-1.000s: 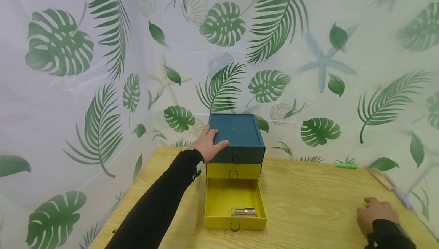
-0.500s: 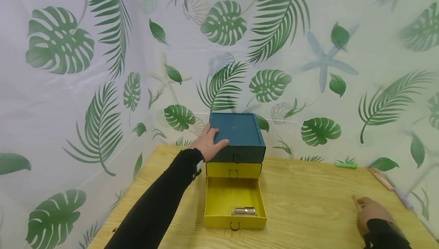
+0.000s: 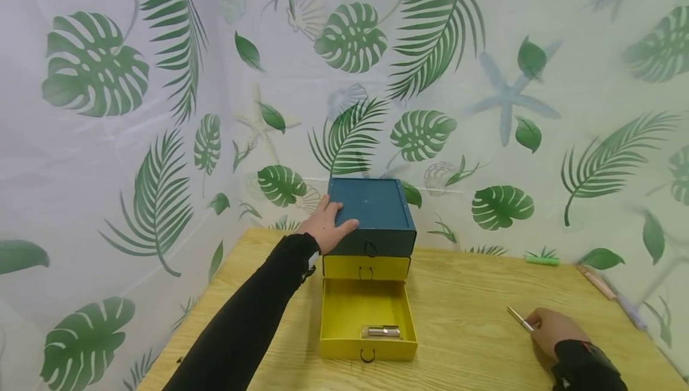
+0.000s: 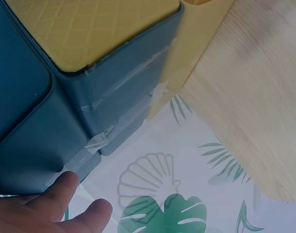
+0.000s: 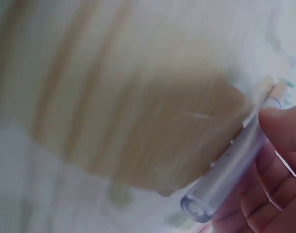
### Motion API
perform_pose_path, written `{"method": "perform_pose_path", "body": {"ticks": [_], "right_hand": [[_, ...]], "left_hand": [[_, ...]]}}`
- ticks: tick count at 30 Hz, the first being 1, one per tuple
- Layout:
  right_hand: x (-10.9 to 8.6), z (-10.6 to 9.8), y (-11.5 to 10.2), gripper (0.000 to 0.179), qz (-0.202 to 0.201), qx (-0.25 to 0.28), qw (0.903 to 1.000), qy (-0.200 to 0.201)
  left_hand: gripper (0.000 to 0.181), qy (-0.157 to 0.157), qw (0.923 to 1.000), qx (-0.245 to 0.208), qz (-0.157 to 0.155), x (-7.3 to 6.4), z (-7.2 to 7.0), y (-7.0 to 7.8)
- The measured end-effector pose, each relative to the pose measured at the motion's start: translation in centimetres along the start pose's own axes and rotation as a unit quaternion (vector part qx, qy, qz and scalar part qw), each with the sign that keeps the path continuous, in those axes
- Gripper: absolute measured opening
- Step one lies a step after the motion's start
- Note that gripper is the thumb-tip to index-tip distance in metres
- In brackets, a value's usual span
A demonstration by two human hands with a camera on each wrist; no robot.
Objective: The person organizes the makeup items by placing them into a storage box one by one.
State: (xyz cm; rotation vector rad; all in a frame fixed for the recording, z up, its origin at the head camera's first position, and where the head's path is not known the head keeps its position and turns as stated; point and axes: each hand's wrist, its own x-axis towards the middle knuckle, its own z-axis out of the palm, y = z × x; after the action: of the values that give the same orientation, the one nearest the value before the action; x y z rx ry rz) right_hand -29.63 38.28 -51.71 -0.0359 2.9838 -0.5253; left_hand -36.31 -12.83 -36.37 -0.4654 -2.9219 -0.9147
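Observation:
My left hand (image 3: 323, 228) rests on the left edge of the blue-topped drawer box (image 3: 371, 202), fingers spread and fairly straight. In the left wrist view, its fingertips lie by the blue side wall, near strips of clear tape. Below the blue tier are a closed yellow drawer (image 3: 344, 267) and a pulled-out yellow drawer (image 3: 350, 307). A short clear and metallic tube (image 3: 384, 332) lies inside the pulled-out one. At the right of the table, my right hand (image 3: 557, 332) pinches a slim clear tube (image 5: 230, 167) between thumb and fingers, one end pointing toward the drawers.
Along the back right of the wooden table (image 3: 463, 295) lie a green pen-shaped item (image 3: 542, 259), a pinkish stick (image 3: 597, 282) and a purple stick (image 3: 631, 311). A leaf-patterned sheet (image 3: 441, 80) rises behind the table and along its left.
My right hand has come left from the table's right edge, and the slim tube now shows in its fingers. The left hand and the drawers have stayed in place.

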Motion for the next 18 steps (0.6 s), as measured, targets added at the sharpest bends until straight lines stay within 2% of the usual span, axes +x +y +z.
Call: {"method": "perform_pose_path", "body": {"ticks": [8,18], "right_hand": [[0.4,0.6,-5.1,0.016,-0.069,0.043,0.9966,-0.011],[-0.4,-0.4,-15.1,0.020,-0.168,0.067,0.9834,0.007]], "left_hand": [[0.076,-0.003,1.0000,0.000,0.000,0.1,0.1,-0.1],[0.075,0.001,1.0000,0.000,0.001,0.1,-0.1,-0.2]]}}
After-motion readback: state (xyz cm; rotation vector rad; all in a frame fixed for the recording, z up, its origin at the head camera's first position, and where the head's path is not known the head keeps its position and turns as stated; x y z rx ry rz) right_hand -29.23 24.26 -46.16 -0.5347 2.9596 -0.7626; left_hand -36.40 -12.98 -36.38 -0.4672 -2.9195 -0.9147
